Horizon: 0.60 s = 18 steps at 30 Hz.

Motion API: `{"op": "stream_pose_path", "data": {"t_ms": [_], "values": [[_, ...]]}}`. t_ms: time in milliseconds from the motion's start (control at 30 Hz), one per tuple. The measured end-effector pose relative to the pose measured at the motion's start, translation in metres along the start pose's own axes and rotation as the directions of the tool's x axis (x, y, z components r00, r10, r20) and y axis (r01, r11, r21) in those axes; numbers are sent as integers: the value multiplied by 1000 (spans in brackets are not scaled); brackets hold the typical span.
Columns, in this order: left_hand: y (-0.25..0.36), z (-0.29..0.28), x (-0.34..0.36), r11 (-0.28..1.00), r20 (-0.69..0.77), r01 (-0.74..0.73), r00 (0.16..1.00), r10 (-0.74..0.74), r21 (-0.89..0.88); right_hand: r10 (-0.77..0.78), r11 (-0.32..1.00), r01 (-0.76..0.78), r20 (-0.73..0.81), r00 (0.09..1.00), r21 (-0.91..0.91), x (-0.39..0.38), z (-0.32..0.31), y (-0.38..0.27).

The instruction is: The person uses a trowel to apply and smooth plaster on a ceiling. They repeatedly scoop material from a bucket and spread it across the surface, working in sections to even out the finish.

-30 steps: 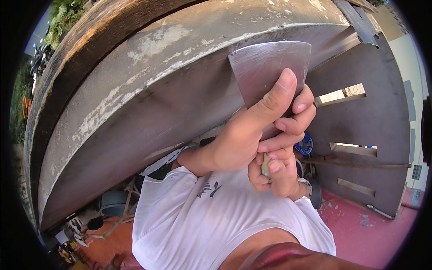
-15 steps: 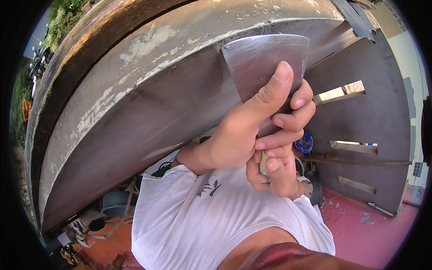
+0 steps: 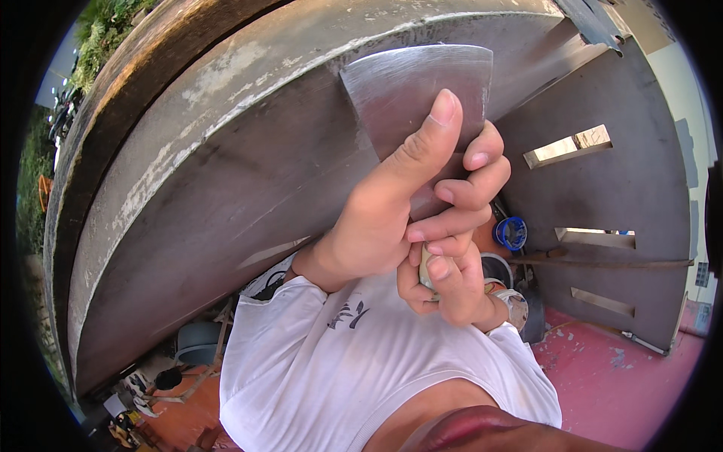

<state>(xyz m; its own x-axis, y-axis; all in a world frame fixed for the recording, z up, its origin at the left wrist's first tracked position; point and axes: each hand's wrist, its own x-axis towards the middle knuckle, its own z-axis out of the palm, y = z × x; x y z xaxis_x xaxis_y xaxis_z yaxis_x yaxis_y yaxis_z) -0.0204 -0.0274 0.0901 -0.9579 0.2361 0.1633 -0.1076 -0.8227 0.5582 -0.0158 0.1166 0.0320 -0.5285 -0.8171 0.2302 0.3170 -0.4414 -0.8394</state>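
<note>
A wide metal scraper blade [image 3: 407,90] lies flat against a grey, streaked slanted surface [image 3: 226,196]. My left hand [image 3: 384,218] grips the blade's lower part, thumb stretched up along the metal and fingers curled over its right edge. Just below, my right hand [image 3: 452,290] is wrapped around the scraper's pale handle [image 3: 424,265], which is mostly hidden by the fingers. Both hands touch each other. White sleeves and a white shirt [image 3: 354,361] fill the lower middle of the view.
A dark panel with rectangular slots [image 3: 602,188] stands at the right above a red floor [image 3: 625,369]. A blue round container [image 3: 512,232] and buckets sit behind the hands. Tools and clutter [image 3: 151,377] lie at lower left. Greenery [image 3: 105,30] shows at upper left.
The scraper blade and both hands have slid a little upward and to the left along the grey surface. The grip on blade and handle is unchanged.
</note>
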Motion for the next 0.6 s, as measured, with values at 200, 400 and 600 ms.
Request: {"op": "stream_pose_path", "data": {"t_ms": [200,400,600], "values": [[7,5,0,1000,13,-27,1000,27,-13,-12,1000,12,9,1000,-19,7,4,-5],[1,-2,-4,996,-7,-60,998,60,73,71,996,-69,51,996,-49,2,-7,-1],[2,3,4,998,24,-56,998,56,19,-2,993,6,43,999,-114,2,-10,-3]]}}
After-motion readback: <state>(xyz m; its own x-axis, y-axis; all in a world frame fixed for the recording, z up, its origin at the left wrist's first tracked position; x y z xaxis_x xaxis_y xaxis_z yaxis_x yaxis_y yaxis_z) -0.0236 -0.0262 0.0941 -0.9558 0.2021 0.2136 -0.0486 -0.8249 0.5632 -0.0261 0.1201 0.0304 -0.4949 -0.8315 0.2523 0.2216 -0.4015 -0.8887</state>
